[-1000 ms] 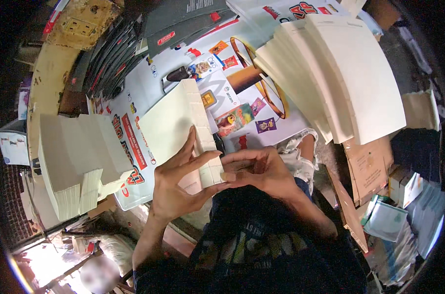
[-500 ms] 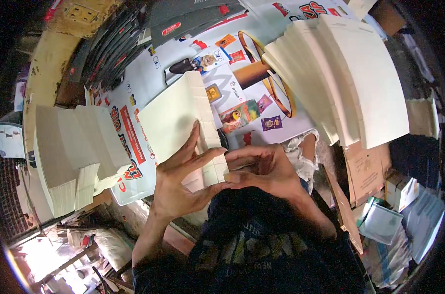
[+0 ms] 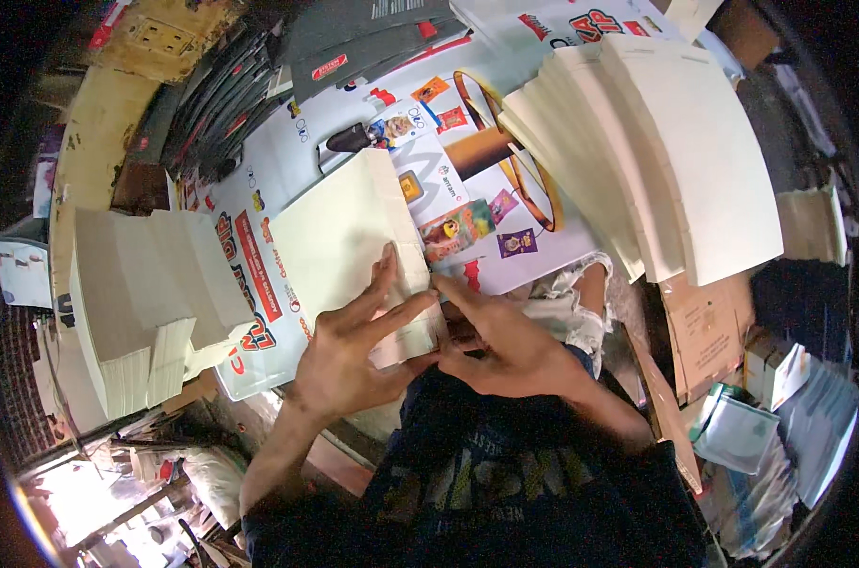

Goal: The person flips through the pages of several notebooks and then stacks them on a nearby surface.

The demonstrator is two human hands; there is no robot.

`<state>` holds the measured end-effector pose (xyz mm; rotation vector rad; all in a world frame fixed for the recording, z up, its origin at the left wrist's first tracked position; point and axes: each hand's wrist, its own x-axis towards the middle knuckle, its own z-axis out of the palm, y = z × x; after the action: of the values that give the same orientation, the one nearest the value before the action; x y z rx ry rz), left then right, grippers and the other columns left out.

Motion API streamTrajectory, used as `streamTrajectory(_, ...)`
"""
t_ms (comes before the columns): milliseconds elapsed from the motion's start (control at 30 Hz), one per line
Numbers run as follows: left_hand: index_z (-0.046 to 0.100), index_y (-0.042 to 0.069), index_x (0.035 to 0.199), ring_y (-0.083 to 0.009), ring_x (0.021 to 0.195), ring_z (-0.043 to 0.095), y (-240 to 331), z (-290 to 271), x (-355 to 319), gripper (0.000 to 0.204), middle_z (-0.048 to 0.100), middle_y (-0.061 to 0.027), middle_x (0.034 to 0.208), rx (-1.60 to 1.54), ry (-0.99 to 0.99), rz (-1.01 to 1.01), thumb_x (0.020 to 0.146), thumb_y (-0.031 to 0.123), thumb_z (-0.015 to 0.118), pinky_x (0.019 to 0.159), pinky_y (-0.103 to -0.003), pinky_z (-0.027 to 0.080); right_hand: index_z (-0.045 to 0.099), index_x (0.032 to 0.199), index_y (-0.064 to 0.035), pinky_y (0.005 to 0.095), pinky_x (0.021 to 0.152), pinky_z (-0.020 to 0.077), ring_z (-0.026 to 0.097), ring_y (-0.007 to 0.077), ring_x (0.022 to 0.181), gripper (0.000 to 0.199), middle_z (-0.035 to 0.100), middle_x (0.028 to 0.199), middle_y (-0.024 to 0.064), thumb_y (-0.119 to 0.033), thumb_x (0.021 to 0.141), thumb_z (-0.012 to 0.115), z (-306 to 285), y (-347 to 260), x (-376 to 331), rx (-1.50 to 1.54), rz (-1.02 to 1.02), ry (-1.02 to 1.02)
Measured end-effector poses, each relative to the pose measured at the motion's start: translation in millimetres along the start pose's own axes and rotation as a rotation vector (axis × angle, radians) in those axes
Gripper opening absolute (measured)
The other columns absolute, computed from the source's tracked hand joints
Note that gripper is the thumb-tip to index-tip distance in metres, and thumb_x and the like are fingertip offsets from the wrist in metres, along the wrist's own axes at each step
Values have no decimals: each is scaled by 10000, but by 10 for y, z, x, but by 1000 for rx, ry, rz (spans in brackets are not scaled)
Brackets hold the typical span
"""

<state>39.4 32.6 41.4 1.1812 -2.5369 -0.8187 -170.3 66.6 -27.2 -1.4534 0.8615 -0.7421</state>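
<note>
A thick cream book block (image 3: 330,222) without a cover lies at a slant on the printed sheet, its near end close to my body. My left hand (image 3: 349,355) grips that near end, with fingers spread over the top and the thumb reaching round the near edge. My right hand (image 3: 519,350) is at the block's right edge by the near corner. Its forefinger lies against the edge and the other fingers curl under, partly hidden; the two hands almost meet at the corner.
Tall stacks of cream book blocks stand at the right (image 3: 718,161) and left (image 3: 155,270). Dark covers (image 3: 226,104) are piled at the far left of the colourful printed sheet (image 3: 491,270). A cardboard box (image 3: 699,331) and a clear container (image 3: 737,431) sit low at the right.
My right hand has turned over, its back now showing and its forefinger moved up along the block's edge. The left hand keeps its grip, and the block has tilted slightly.
</note>
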Motion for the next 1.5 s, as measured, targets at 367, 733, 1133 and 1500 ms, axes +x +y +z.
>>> streamTrajectory(367, 419, 134, 1487, -403, 1309, 492, 6, -104, -23, 856, 388, -276, 1499, 145, -90, 42, 750, 262, 837, 1040, -438, 475, 236, 1540, -44, 273, 842, 516, 584, 166, 1100, 769, 618, 1231, 160, 105, 866, 574, 126, 85, -43, 307, -16, 55)
streamTrajectory(733, 157, 37, 1569, -431, 1506, 19, -491, 314, -207, 788, -29, -290, 1616, 195, 311, -291, 965, 287, 597, 1202, -506, 102, 330, 1453, -36, 344, 944, 508, 587, 262, 1223, 590, 611, 1263, 195, 7, 916, 570, 376, 248, -141, 42, -160, 682)
streamTrajectory(1133, 152, -6, 1557, -377, 1511, 88, -943, 365, -494, 731, 87, -180, 1643, -123, 488, -317, 1011, 365, 467, 1212, -475, 148, 490, 1349, 56, 529, 1099, 242, 356, 411, 1370, 713, 407, 1458, 292, -132, 717, 763, 430, 116, 83, -920, -488, 677)
streamTrajectory(1500, 337, -48, 1487, -307, 1399, 402, -368, 516, -837, 691, 412, -176, 1513, -958, 687, -524, 1010, 441, 439, 1156, -421, 292, 506, 1368, -24, 558, 1054, 434, 499, 485, 1261, 518, 479, 1347, 352, -146, 865, 548, 276, 166, 442, -1306, -467, 426)
